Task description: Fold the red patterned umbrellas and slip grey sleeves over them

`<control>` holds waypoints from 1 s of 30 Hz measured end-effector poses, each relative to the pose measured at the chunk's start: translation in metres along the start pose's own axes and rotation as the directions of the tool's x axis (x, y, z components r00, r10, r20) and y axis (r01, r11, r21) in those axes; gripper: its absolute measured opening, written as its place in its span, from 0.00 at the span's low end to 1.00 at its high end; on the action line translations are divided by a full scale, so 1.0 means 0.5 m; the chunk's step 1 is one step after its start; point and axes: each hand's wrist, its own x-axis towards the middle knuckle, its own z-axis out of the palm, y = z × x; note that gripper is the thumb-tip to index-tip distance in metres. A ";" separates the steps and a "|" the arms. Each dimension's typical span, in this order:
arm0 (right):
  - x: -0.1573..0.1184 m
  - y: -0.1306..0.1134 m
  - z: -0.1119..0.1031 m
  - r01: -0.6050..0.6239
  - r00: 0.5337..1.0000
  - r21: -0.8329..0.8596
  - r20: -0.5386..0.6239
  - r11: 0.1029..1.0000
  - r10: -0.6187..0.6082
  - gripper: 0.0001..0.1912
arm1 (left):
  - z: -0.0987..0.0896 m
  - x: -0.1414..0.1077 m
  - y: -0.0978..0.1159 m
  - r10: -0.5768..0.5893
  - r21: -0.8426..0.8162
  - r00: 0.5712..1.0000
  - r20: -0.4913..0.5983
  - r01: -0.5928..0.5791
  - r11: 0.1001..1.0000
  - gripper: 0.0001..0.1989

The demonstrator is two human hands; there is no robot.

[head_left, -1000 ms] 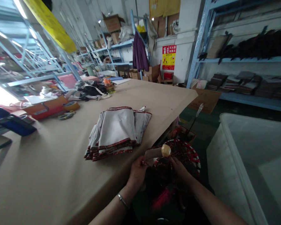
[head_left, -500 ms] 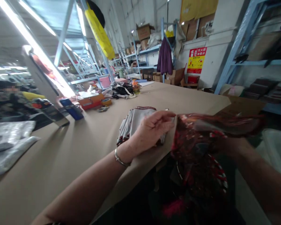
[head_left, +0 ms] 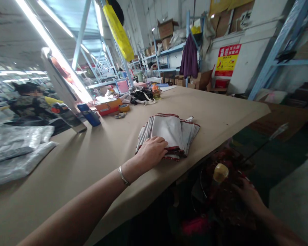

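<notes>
A fanned stack of folded grey cloth pieces (head_left: 166, 128) with dark red patterned edging lies on the brown-covered table (head_left: 105, 160) near its front edge. My left hand (head_left: 152, 150), a silver bracelet at its wrist, rests on the stack's near side with fingers laid out over the cloth. Low on the right, below the table edge, my right hand (head_left: 246, 191) is at a dark red, shiny patterned heap (head_left: 226, 212). Shadow and blur hide whether its fingers grip anything. A round yellowish object (head_left: 220, 172) shows on the heap.
On the left of the table stand a dark bottle (head_left: 69, 118) and a blue bottle (head_left: 89, 114), near clear plastic bags (head_left: 17, 153). Scissors (head_left: 120, 115), a tape roll (head_left: 124, 108) and piled cloth (head_left: 141, 95) lie farther back. A person (head_left: 30, 102) sits beyond.
The dark red patterned piece is gone from between my hands above the table edge. My left hand has moved onto the grey stack; my right hand has dropped to the dark heap.
</notes>
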 end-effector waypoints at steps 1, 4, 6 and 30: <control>0.001 -0.017 -0.003 0.017 1.000 0.027 0.005 0.999 -0.017 0.26 | -0.001 0.007 0.002 -0.006 0.052 0.999 0.039 0.004 0.999 0.09; 0.014 -0.140 -0.066 0.088 0.996 0.196 -0.032 0.977 -0.084 0.26 | -0.007 0.020 -0.001 -0.021 0.149 0.989 0.144 -0.001 0.989 0.10; 0.014 -0.268 -0.132 0.240 0.970 0.316 -0.106 0.918 -0.217 0.20 | -0.011 0.023 -0.004 -0.026 0.165 0.986 0.164 -0.001 0.986 0.11; 0.022 -0.673 -0.154 0.867 0.494 -0.171 0.189 0.467 -0.849 0.10 | -0.037 0.046 0.011 -0.039 0.092 0.999 -0.015 0.040 0.995 0.09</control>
